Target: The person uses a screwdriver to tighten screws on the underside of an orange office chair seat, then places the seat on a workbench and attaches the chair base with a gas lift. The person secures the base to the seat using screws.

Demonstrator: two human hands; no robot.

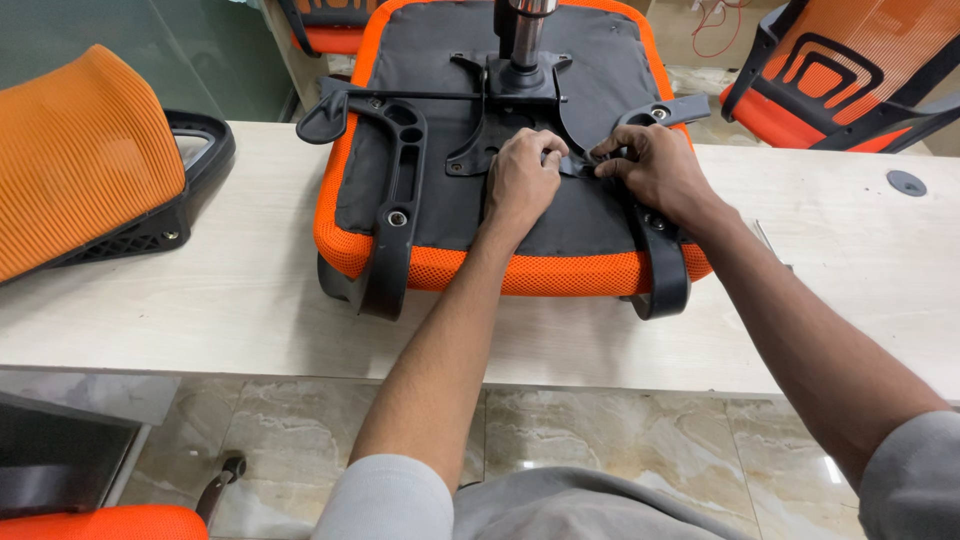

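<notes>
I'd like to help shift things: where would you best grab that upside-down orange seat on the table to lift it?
Probably by the two black armrest brackets, the left one and the right one, coming from the near table edge. They curve over the orange seat's front rim like handles, one on each side, so the load would balance. The person's left hand and right hand occupy the middle by the mechanism plate.

Armrest brackets (pixel 398 190) flank the seat underside (pixel 560 215); bare table (pixel 200 300) lies left.
</notes>
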